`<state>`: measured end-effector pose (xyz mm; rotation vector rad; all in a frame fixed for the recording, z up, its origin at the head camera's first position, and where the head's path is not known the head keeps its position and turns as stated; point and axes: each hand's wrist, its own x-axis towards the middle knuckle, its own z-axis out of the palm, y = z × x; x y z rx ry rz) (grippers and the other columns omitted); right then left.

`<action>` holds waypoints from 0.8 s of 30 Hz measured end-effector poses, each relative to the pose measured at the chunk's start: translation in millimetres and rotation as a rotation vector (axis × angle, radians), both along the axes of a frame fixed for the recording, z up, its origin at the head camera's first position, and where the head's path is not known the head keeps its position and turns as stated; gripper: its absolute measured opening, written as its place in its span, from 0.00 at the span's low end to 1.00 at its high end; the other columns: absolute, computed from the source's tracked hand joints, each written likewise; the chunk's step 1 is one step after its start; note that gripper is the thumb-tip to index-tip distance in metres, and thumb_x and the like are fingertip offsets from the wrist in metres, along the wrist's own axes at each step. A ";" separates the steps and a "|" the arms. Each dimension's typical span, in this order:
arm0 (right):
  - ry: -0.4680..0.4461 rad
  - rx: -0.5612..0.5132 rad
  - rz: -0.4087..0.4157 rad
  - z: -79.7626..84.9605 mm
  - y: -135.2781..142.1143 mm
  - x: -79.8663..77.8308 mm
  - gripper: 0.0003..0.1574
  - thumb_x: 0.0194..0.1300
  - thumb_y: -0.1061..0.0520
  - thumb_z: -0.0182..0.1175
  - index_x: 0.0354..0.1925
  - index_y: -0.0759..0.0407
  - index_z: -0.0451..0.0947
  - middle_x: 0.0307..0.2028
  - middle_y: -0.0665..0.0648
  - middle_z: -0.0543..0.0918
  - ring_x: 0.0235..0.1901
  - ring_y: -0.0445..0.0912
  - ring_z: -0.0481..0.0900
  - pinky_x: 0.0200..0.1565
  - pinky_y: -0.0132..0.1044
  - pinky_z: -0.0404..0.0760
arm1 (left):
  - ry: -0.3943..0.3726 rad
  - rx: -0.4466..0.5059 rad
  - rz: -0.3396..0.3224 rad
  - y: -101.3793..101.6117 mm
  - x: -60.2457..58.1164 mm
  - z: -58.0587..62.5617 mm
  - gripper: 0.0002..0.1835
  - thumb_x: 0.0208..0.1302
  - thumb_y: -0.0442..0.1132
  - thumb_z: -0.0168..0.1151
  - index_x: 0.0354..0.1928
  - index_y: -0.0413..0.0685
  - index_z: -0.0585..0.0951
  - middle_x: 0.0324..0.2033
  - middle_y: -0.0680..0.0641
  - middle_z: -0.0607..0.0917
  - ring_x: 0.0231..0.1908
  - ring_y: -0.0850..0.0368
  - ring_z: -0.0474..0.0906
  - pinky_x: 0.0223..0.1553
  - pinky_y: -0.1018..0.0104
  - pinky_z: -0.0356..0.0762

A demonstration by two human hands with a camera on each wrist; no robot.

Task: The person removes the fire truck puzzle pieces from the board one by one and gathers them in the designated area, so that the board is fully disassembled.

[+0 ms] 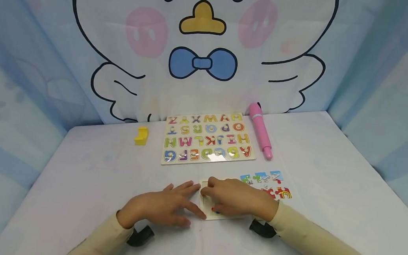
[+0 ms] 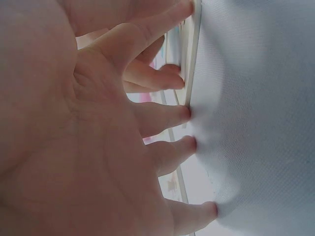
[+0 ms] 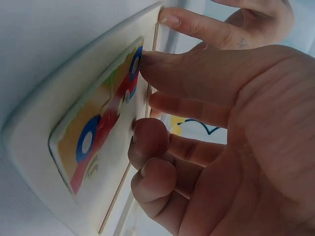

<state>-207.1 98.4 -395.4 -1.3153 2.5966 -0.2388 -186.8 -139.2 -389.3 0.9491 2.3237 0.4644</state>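
A small wooden jigsaw tray lies on the table in front of the person. My left hand is spread palm-down at its left side, with fingertips at the tray's edge and on the cloth. Over the tray is my right hand, hiding much of it. In the right wrist view, its thumb presses on joined jigsaw pieces with blue wheels and a red body, set along one side of the recess. The other fingers bend loosely over the bare wooden part. Loose jigsaw pieces lie right of the tray.
Behind the tray lies an alphabet puzzle board with colourful pegged letters. A pink stick-shaped object rests along its right side. To its left stands a small yellow block. A printed curtain hangs at the table's back edge.
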 end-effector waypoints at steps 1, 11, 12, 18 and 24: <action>-0.002 -0.003 0.003 -0.2 -0.7 0.6 0.22 0.64 0.57 0.70 0.56 0.51 0.81 0.44 0.50 0.79 0.34 0.39 0.76 0.40 0.38 0.80 | 0.000 0.001 0.000 -0.1 0.0 -0.1 0.19 0.70 0.44 0.66 0.58 0.78 0.84 0.79 0.46 0.57 0.80 0.44 0.39 0.68 0.22 0.44; -0.007 -0.023 -0.001 -1.3 -6.1 4.8 0.21 0.62 0.56 0.72 0.53 0.53 0.81 0.40 0.47 0.77 0.33 0.37 0.71 0.37 0.35 0.76 | -0.011 0.002 0.009 -1.4 -0.1 -1.2 0.19 0.69 0.44 0.67 0.57 0.77 0.85 0.79 0.47 0.56 0.80 0.45 0.39 0.68 0.23 0.43; -0.006 -0.021 -0.007 -1.7 -6.6 4.6 0.23 0.62 0.56 0.72 0.55 0.54 0.80 0.42 0.48 0.78 0.33 0.37 0.72 0.38 0.36 0.77 | -0.010 0.003 0.007 -1.5 -0.1 -1.0 0.19 0.69 0.44 0.67 0.58 0.76 0.85 0.79 0.47 0.56 0.80 0.45 0.39 0.68 0.22 0.43; -0.020 -0.019 -0.035 -5.3 -8.9 1.9 0.29 0.63 0.56 0.71 0.61 0.56 0.76 0.45 0.51 0.79 0.34 0.38 0.74 0.41 0.39 0.81 | 0.003 0.011 -0.005 -2.8 -0.1 -2.0 0.19 0.69 0.43 0.67 0.58 0.77 0.85 0.79 0.49 0.58 0.80 0.44 0.40 0.67 0.21 0.45; -0.026 -0.022 -0.036 -4.6 -4.9 0.6 0.25 0.63 0.56 0.71 0.57 0.56 0.78 0.42 0.49 0.79 0.33 0.38 0.73 0.40 0.38 0.79 | 0.003 0.003 -0.003 -1.5 -1.6 -2.4 0.19 0.70 0.44 0.66 0.58 0.77 0.84 0.80 0.47 0.55 0.80 0.44 0.39 0.68 0.22 0.44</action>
